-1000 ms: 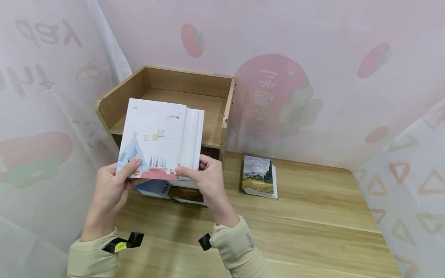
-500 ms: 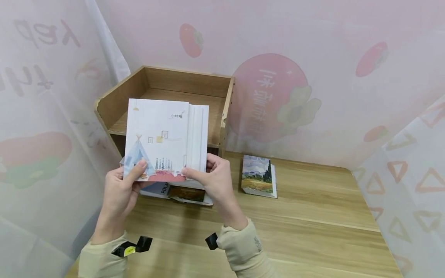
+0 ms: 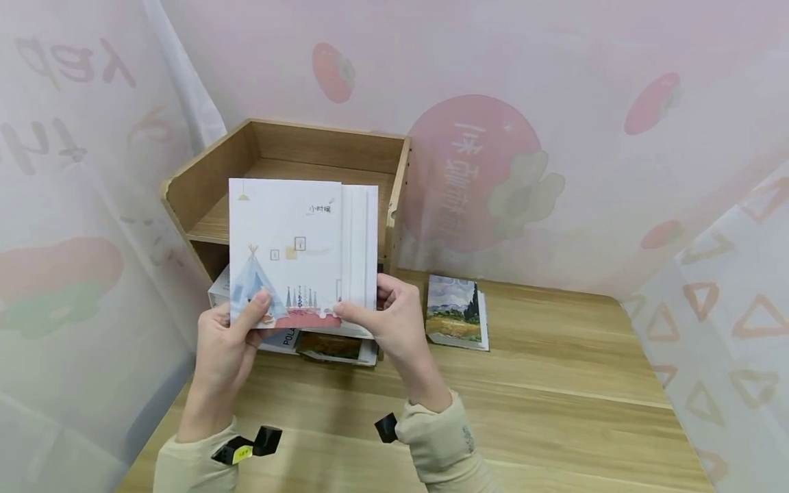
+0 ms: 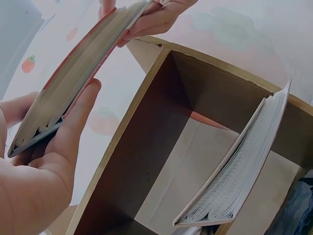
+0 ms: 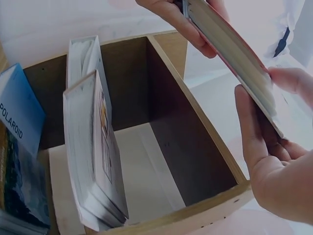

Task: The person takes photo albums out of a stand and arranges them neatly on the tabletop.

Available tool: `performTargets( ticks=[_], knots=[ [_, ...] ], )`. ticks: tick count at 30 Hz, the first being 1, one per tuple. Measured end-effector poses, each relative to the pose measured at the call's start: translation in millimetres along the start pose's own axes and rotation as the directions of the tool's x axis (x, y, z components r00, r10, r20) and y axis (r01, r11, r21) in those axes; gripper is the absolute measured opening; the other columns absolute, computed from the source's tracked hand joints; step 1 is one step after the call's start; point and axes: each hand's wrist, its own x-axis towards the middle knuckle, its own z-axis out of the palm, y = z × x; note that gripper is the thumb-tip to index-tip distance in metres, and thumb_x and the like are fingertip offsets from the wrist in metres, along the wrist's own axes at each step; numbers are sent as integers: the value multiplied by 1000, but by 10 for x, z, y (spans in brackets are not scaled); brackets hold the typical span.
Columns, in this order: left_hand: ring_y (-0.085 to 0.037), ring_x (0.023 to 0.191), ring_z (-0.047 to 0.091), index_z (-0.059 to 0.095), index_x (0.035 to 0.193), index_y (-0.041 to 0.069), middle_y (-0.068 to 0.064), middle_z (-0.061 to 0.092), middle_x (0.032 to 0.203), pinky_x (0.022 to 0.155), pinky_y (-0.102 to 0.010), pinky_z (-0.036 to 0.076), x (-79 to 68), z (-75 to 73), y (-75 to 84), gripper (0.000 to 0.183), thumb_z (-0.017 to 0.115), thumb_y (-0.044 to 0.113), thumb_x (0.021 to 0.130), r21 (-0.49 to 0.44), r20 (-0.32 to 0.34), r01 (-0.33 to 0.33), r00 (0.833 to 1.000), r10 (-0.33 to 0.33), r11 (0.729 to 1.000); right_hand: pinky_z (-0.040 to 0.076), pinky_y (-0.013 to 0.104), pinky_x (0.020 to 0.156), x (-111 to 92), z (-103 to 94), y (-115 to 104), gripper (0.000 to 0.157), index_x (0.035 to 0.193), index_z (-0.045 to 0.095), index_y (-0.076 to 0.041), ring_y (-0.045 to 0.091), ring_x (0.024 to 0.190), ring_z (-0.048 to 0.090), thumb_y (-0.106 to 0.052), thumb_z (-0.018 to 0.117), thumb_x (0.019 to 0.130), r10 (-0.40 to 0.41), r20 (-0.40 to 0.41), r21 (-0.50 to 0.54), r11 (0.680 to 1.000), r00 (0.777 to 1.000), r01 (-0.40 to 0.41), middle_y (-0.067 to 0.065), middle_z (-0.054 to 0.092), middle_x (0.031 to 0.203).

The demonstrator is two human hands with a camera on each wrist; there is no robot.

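Observation:
Both hands hold a white photo album [image 3: 290,229] with a blue tent and a pink band printed on its cover. My left hand [image 3: 224,352] grips its lower left corner, thumb on the cover and fingers behind. At the lower right my right hand [image 3: 401,332] pinches it, thumb on the front. The page edges of the album [image 4: 68,81] face the left wrist camera, between a thumb and fingers. Behind and below it, a wooden shelf unit [image 3: 401,198] holds more albums, including a pale one [image 5: 93,152] standing on edge and a blue one lettered POLAROID [image 5: 22,110].
An album with a landscape painting [image 3: 455,311] lies on the wooden table [image 3: 542,383], right of the shelf unit. Another painted cover [image 3: 329,346] shows low in the unit, partly hidden by the held album. Printed curtains [image 3: 524,55] hang at the back and sides.
Both hands have shifted to the right and slightly down, still holding the white album. It has turned a little, so its edges look straighter. The albums on the table and shelf have stayed put.

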Motion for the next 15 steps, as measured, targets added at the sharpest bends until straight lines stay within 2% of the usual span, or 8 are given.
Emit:
performTargets(
  ticks=[3, 7, 13, 15],
  knots=[
    [-19, 87, 70, 68, 107, -14, -17, 71, 100, 67, -25, 58, -15, 19, -19, 22, 48, -9, 99, 2, 8, -5, 1000, 5, 1000, 48, 25, 56, -41, -8, -140, 27, 102, 72, 3, 16, 65, 60, 0, 82, 78, -5, 4, -29, 1000, 1000, 5, 11, 71, 83],
    [-17, 86, 70, 69, 107, -12, -15, 71, 100, 67, -24, 58, -27, 50, -45, 22, 49, -8, 100, 2, 11, -10, 1000, 10, 1000, 53, 27, 60, -92, -33, -285, 27, 104, 71, 5, 18, 71, 64, 3, 80, 79, 1, 13, -41, 999, 1000, -1, 12, 71, 86],
    [-17, 84, 70, 71, 103, -11, -15, 70, 98, 71, -25, 58, -35, 93, -105, 22, 50, -9, 99, -9, 25, -14, 1000, 14, 1000, 54, 29, 60, -70, -157, -22, 31, 106, 72, 0, 22, 73, 64, -1, 84, 78, -25, 2, -25, 999, 1000, 25, 11, 72, 89],
    [-16, 83, 69, 72, 102, -9, -14, 70, 96, 71, -24, 58, -38, 108, -132, 22, 50, -9, 99, -4, 25, -9, 1000, 9, 1000, 54, 29, 59, -82, -187, -1, 31, 105, 73, -2, 23, 72, 65, -4, 85, 77, -34, -4, -21, 999, 999, 34, 11, 72, 88]
  ],
)
